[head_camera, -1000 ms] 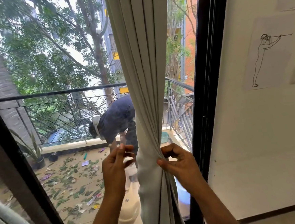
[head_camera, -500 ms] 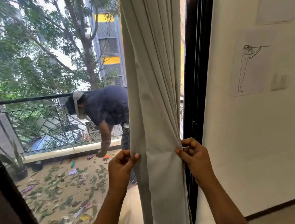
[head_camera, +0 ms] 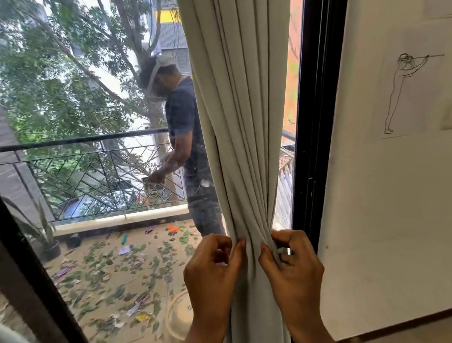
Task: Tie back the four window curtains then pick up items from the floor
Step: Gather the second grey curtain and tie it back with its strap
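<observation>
Both hands are up at the grey curtain [head_camera: 242, 116], which hangs beside the black window frame [head_camera: 320, 109] at the right edge of the glass. The left hand [head_camera: 214, 272] pinches the gathered folds from one side, the right hand [head_camera: 292, 266] from the other, thumbs almost meeting across the cloth. Each grip is narrow and closed on fabric, squeezing the pleats into a tight waist so the panel narrows there and fans out above. That looks like the bunching needed before a tie goes round; I see something pale at the right fingers, but I cannot tell if it is a tie-back. Gathered against the frame, the curtain leaves the glass open. Outside on the balcony floor [head_camera: 120, 288], leaves and scraps lie scattered, and another person [head_camera: 188, 147] stands by the railing [head_camera: 84, 177].
</observation>
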Motion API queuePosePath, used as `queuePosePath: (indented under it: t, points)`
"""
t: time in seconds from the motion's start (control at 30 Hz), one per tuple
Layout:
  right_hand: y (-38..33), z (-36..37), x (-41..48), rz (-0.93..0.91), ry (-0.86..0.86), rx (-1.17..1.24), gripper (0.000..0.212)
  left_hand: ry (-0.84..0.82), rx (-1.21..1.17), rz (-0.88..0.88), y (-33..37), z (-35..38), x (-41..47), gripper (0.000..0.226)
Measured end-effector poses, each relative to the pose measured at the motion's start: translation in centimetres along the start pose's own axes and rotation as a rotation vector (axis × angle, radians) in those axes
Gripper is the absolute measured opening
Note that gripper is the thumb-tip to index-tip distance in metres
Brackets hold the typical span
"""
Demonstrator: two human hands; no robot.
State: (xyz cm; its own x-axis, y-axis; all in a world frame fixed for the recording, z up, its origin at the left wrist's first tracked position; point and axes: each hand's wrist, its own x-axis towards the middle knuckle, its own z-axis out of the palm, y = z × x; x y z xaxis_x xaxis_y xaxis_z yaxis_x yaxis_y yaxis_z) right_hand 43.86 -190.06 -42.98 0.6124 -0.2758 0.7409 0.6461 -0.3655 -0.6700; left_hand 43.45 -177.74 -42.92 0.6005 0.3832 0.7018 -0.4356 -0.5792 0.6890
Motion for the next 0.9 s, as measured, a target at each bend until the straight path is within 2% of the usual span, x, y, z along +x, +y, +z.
queuePosePath:
  t: [0.1, 0.27, 0.43, 0.63, 0.9]
  points:
    - [-0.8, 0.1, -0.6, 0.008, -0.044, 0.051, 0.042, -0.028, 0.092, 0.027, 0.0, 0.4, 1.0, 0.026]
    - [-1.2, 1.0, -0.5, -0.003, -0.162, 0.034, 0.046, -0.103, -0.016, 0.038, -0.1, -0.1, 1.2, 0.016]
    - [-0.9, 2.2, -0.2, -0.046, -0.167, -0.114, 0.033, -0.062, -0.105, -0.073, -0.3, -1.5, 0.6, 0.021]
    - [-0.9, 2.8, -0.1, 0.095, -0.253, 0.065, 0.031, -0.134, -0.149, -0.144, -1.0, -2.5, 1.1, 0.022]
    - [-0.6, 4.2, 0.8, 0.160, -0.248, 0.013, 0.023, -0.271, -0.216, -0.187, -1.3, -4.1, 2.3, 0.027]
